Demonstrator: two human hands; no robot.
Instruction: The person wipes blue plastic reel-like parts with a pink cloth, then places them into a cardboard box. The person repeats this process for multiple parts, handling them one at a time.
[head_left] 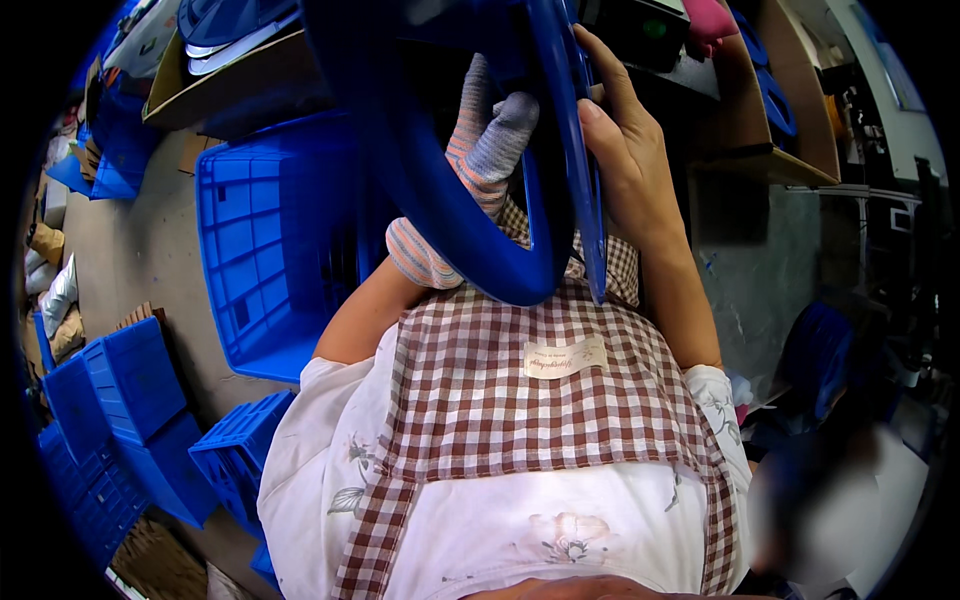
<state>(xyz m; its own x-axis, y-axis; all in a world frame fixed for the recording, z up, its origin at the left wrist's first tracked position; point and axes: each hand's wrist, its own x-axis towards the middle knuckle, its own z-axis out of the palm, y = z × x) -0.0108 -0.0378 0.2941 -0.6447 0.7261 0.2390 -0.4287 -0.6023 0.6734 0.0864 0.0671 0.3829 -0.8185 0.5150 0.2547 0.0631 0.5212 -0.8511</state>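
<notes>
A large, glossy blue plastic frame with a rounded open end (pixel 480 262) rises in front of my apron. My left hand (pixel 492 150), in a striped grey and orange glove, is behind its curved rim. The gloved fingers show stretched out through the opening; the rim covers the middle of the hand. Beside the frame on the right stands a thin blue plastic piece (pixel 582 200), seen edge-on. Bare, my right hand (pixel 632 150) grips its outer edge, thumb toward me. Whether the frame and the thin piece are joined is hidden.
A big blue crate (pixel 265 240) stands open at left, with stacked blue bins (pixel 135 390) beyond it. Cardboard boxes with blue parts sit at far left (pixel 235 95) and far right (pixel 785 165). At lower right is a blurred person (pixel 840 510).
</notes>
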